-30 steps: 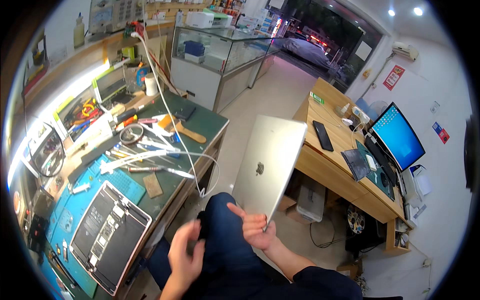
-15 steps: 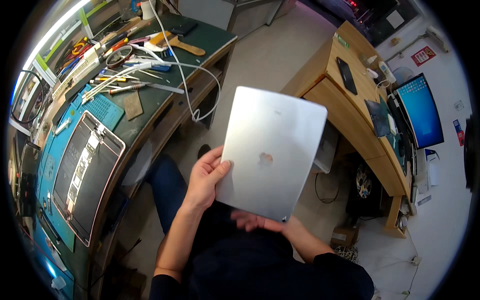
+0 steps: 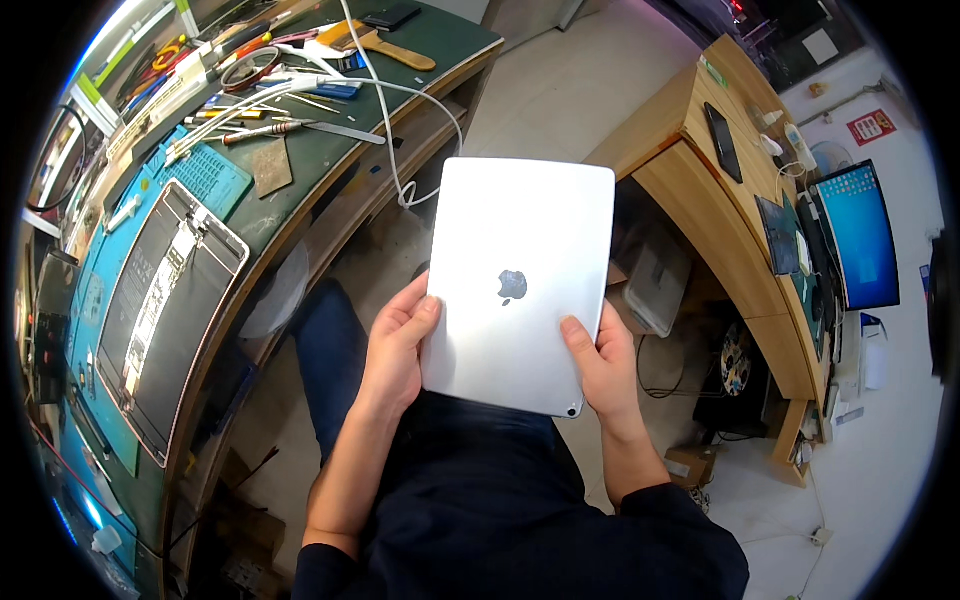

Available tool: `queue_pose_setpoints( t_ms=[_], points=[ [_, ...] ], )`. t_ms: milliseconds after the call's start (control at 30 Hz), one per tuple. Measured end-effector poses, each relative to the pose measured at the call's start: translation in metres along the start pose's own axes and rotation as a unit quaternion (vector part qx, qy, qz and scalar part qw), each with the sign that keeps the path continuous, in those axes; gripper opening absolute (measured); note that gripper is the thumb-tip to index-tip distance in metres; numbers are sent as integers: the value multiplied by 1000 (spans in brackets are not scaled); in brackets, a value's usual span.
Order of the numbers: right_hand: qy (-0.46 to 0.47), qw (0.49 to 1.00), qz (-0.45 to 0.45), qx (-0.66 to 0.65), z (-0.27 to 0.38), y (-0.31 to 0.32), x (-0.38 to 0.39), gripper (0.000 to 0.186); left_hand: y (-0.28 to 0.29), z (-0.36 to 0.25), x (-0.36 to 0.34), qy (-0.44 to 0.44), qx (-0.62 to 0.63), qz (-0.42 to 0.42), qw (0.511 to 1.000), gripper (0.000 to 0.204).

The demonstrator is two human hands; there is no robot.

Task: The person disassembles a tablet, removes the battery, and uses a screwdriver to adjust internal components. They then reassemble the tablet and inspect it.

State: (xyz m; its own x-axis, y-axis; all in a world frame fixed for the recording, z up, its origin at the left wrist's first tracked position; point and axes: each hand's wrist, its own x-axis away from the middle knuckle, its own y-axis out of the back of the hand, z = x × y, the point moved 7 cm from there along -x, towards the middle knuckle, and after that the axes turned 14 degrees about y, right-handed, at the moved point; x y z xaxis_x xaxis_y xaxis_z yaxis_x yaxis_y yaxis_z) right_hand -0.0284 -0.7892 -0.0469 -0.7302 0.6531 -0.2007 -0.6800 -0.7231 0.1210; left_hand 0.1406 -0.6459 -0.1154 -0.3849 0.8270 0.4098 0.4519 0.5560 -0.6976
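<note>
A silver tablet (image 3: 510, 345) is held up over my lap, its metal back facing me and a small camera lens at the lower right corner. My left hand (image 3: 398, 345) grips its left edge, thumb on the back and fingers curled behind. On the opposite edge my right hand (image 3: 602, 362) holds it the same way, thumb pressed on the back near the lens. The tablet's other face is hidden. To my left, an opened tablet body (image 3: 175, 315) with bared inner parts lies on the blue work mat (image 3: 92, 300).
The workbench (image 3: 300, 170) at left carries a wooden-handled brush (image 3: 400, 52), a metal spatula (image 3: 345, 132), a white cable (image 3: 385, 120) hanging past its edge, and several other tools. At right stands a wooden desk (image 3: 710, 230) with a phone (image 3: 722, 142) and a monitor (image 3: 858, 235).
My right hand has come up from below and taken hold of the tablet's right edge. The tablet has turned more upright and shifted left; my left hand keeps its hold.
</note>
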Motion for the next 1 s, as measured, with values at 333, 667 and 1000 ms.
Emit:
queue_pose_setpoints(
  t_ms=[333, 667, 1000],
  points=[
    [-29, 967, -62, 245, -6, 2, -21, 63, -1, 14, -3, -9, -39, 6, 999, 46],
    [-25, 975, -67, 211, -29, 16, -21, 43, 12, 35, -13, 58, -21, -9, 998, 49],
    [-84, 993, -79, 0, -39, 20, -22, 32, 12, 34, -11, 100, 12, 11, 995, 49]
  ],
)
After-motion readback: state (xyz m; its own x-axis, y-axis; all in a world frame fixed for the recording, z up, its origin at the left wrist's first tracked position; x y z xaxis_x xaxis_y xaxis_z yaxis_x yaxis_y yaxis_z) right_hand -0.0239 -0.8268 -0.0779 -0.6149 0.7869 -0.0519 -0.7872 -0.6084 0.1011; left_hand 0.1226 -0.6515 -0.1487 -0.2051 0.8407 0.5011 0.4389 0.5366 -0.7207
